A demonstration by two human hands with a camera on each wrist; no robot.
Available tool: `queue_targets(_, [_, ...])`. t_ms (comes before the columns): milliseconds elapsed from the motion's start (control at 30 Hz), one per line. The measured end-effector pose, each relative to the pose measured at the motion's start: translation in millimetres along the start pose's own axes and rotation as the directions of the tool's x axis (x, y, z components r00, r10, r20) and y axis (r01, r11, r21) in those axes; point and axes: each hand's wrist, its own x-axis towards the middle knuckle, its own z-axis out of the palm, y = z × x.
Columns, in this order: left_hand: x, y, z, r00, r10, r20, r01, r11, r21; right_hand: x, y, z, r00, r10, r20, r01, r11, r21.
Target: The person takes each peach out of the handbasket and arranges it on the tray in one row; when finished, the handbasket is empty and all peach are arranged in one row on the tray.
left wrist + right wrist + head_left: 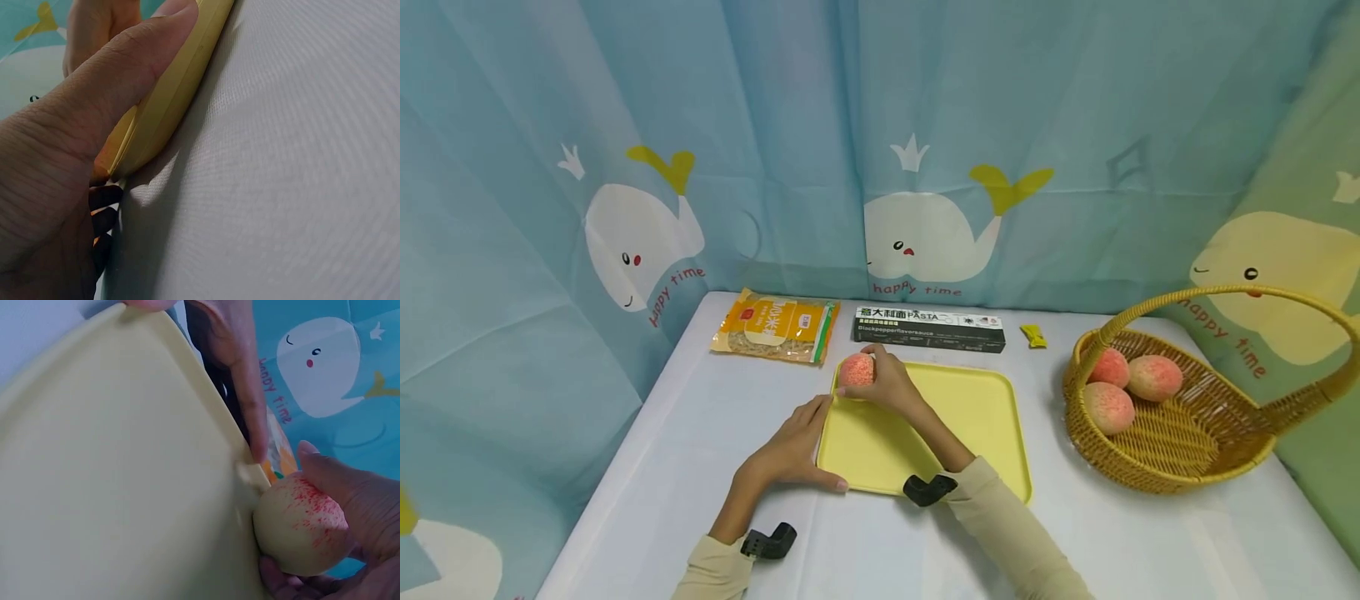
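A pink-and-cream peach (857, 371) is at the far left corner of a yellow tray (970, 417). My right hand (891, 383) grips it, thumb on one side and fingers on the other; the right wrist view shows the peach (303, 525) against the tray's rim. At the tray's near left corner, my left hand (793, 446) lies along the outside, its fingers fairly straight on the left edge and its thumb on the front edge. The left wrist view shows that thumb (134, 62) on the rim, with the other fingers partly hidden.
A wicker basket (1172, 479) with a tall handle stands at the right, holding three peaches (1154, 377). Behind the tray lie a bag of grain (775, 327), a pasta box (928, 331) and a small yellow packet (1033, 336). Whale-print curtains (805, 167) border the table.
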Motion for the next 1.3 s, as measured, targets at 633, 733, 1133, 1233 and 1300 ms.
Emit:
queue_targets(633, [-1.6, -0.7, -0.1, 1.0, 0.013, -0.003, -0.013, 1.0, -0.006, -4.5, 8.1, -3.5, 0.984, -0.163, 0.066, 0.165, 0.986, -0.023])
queue_targets(733, [-0.7, -1.4, 0.5, 1.0, 0.02, -0.004, -0.02, 1.0, -0.002, -4.1, 8.9, -4.3, 0.984, -0.165, 0.068, 0.167, 0.986, -0.017])
queue_targets(1133, [-1.4, 0.2, -0.4, 1.0, 0.015, -0.002, -0.015, 1.0, -0.013, -6.6, 7.0, -5.9, 0.983, -0.168, 0.076, 0.169, 0.986, -0.011])
queue_targets(1233, [-1.0, 0.0, -0.3, 1.0, 0.01, 0.001, -0.01, 1.0, -0.003, -6.5, 6.5, -5.5, 0.983, -0.164, 0.076, 0.166, 0.986, -0.01])
queue_targets(1300, [-0.6, -0.7, -0.1, 1.0, 0.01, -0.001, -0.01, 1.0, 0.004, -6.4, 6.4, -5.4, 0.984, -0.16, 0.078, 0.162, 0.987, -0.014])
